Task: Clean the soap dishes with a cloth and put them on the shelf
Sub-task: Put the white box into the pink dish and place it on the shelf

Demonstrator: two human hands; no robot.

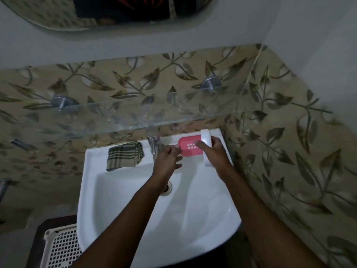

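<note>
Fixed above sink (135,200): glass shelf (116,120). Cloth (125,155) left folded on back rim. Pink soap dish (190,147) laid on right rim, long axis left-right, between hands. White soap dish (206,136) gripped on edge by right hand (214,151). Left hand (168,159) curled at pink dish's left end; whether gripped cannot be told.

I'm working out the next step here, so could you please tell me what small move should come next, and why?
Probably move the left hand from the pink tray over to the checked cloth on the sink rim and pick it up. The right hand already grips the white soap dish, and the cloth needed for wiping lies untouched.
</note>
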